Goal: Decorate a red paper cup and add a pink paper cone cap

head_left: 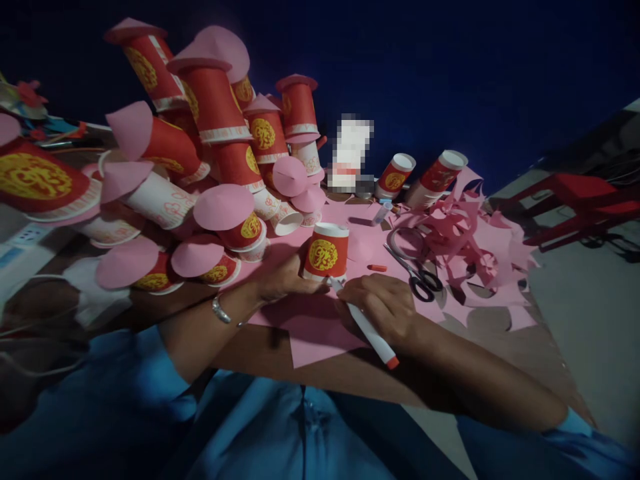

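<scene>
A red paper cup (327,252) with a yellow emblem and white bands stands at the middle of the table. My left hand (287,277) is closed round its left side and lower edge. My right hand (383,303) grips a white marker (371,333) with a red end, and the marker's tip touches the white band at the cup's lower edge. Just right of the cup lies a small red marker cap (377,268). Pink paper (320,330) is spread beneath both hands.
Several red cups with pink cone tops (207,100) are stacked at the left. Black-handled scissors (423,283) lie to the right, beside pink paper scraps (480,247). Two cup stacks (435,180) stand behind. A red stool (575,200) is at the far right.
</scene>
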{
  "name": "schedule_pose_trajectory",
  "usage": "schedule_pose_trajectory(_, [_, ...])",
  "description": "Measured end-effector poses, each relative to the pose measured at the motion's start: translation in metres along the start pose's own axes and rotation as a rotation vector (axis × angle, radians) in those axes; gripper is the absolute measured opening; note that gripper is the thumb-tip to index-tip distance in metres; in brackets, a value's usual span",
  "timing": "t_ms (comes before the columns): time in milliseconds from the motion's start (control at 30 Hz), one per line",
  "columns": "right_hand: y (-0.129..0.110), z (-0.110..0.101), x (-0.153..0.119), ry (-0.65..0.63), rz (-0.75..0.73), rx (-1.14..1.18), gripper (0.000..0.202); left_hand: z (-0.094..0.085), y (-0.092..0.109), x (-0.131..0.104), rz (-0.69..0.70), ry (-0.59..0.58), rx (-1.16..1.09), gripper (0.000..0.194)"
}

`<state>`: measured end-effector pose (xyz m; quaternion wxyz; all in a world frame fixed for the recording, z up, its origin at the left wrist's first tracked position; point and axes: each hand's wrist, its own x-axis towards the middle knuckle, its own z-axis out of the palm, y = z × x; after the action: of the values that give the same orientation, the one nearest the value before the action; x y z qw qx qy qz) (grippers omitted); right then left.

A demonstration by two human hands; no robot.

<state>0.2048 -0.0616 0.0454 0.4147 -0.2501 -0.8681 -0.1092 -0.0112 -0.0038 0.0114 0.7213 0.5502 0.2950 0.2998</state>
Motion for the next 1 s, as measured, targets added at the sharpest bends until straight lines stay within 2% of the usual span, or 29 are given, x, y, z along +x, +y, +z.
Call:
schedule_pose_trajectory(367, [-0.0001, 0.0013, 0.0008, 0.044, 0.010, 0.007, 0.013, 0.0005, 0.0016, 0.0002, 0.006, 0.008, -0.001, 0.088])
schedule_pose_trajectory(1000, [0.0025, 0.0000, 0.0007, 0.032, -0.011, -0.011, 0.010, -0.0026, -0.0006, 0.0004, 0.009, -0.044, -0.003, 0.078])
